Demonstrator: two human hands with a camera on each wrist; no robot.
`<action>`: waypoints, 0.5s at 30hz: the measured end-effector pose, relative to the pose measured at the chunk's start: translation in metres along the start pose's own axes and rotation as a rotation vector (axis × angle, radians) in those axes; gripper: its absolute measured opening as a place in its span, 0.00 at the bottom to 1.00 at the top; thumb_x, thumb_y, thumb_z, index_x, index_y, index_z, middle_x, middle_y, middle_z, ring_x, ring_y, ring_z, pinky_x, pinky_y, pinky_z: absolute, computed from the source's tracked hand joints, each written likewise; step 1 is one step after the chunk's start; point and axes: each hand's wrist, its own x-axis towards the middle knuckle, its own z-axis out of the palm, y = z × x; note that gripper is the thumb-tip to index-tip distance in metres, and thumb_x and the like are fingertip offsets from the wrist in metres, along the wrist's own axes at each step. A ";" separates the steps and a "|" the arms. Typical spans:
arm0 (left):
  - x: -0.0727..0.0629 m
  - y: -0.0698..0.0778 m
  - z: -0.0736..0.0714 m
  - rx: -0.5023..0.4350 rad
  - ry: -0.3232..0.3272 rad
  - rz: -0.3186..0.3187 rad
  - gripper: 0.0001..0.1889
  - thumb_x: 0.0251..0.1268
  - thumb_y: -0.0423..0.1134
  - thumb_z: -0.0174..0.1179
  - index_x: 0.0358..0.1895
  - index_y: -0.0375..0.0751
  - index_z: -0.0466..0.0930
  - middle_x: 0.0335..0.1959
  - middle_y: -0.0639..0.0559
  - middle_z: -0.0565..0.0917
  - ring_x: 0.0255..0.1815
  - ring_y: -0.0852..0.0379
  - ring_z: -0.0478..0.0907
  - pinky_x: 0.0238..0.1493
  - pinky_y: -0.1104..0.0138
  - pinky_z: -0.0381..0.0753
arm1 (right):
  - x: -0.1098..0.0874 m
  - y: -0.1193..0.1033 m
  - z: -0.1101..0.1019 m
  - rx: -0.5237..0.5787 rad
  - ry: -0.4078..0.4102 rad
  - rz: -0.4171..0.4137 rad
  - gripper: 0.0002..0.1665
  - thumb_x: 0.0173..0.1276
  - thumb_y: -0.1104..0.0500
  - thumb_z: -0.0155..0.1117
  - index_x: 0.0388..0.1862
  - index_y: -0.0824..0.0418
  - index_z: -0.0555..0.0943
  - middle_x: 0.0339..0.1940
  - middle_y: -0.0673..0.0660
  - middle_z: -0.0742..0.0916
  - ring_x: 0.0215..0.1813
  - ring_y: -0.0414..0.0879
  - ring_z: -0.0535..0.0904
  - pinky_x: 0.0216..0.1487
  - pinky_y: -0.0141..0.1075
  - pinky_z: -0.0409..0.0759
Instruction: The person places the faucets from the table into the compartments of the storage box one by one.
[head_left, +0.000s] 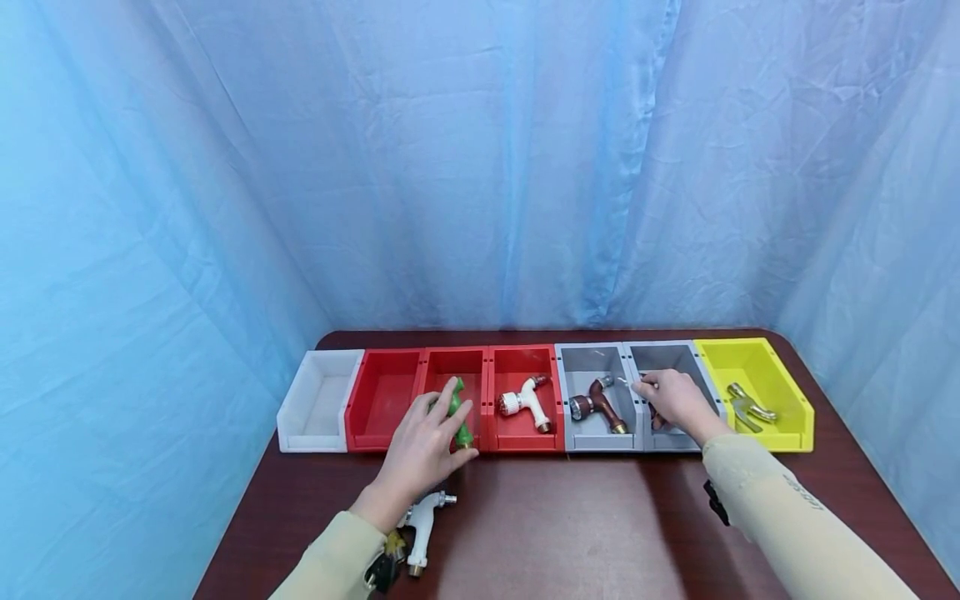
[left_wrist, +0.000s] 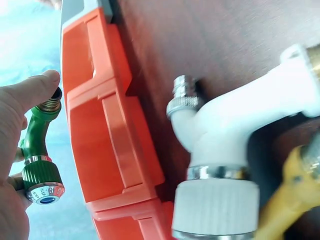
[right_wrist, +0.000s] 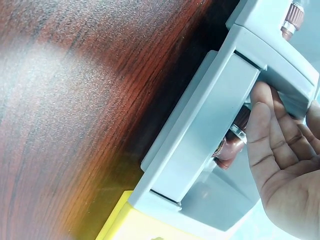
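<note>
My left hand (head_left: 425,433) pinches a green faucet (left_wrist: 37,135) between thumb and fingers, over the third bin from the left, a red bin (head_left: 483,442). Its threaded end is by the thumb. Under the left wrist, a white faucet (head_left: 422,529) and a yellow faucet (left_wrist: 290,197) lie on the table. My right hand (head_left: 678,400) reaches into the right-hand grey bin (right_wrist: 205,127), fingers loosely extended by its side wall. A brown faucet (right_wrist: 231,150) lies in that bin beside the fingers, partly hidden by them.
Bins stand in a row along the table's back. A red bin holds a white faucet (head_left: 531,404), a grey bin another brown faucet (head_left: 598,406), and the yellow bin (head_left: 795,437) a metallic faucet (head_left: 750,407). A white bin (head_left: 315,443) ends the row at left. Blue curtains (head_left: 480,167) surround the table.
</note>
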 end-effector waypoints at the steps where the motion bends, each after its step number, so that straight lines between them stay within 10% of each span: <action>1: 0.003 -0.001 0.000 0.003 0.006 -0.006 0.45 0.44 0.56 0.82 0.70 0.48 0.78 0.76 0.42 0.68 0.64 0.44 0.73 0.55 0.55 0.86 | 0.000 0.000 0.000 0.000 0.001 -0.001 0.23 0.81 0.55 0.56 0.63 0.73 0.77 0.25 0.60 0.83 0.21 0.48 0.82 0.26 0.38 0.81; 15: 0.034 -0.015 0.009 -0.011 -0.065 -0.122 0.46 0.47 0.55 0.81 0.73 0.50 0.74 0.78 0.43 0.64 0.68 0.41 0.69 0.59 0.52 0.84 | -0.002 -0.002 -0.001 0.003 -0.016 0.024 0.25 0.81 0.55 0.55 0.66 0.73 0.74 0.28 0.60 0.83 0.21 0.47 0.81 0.27 0.38 0.82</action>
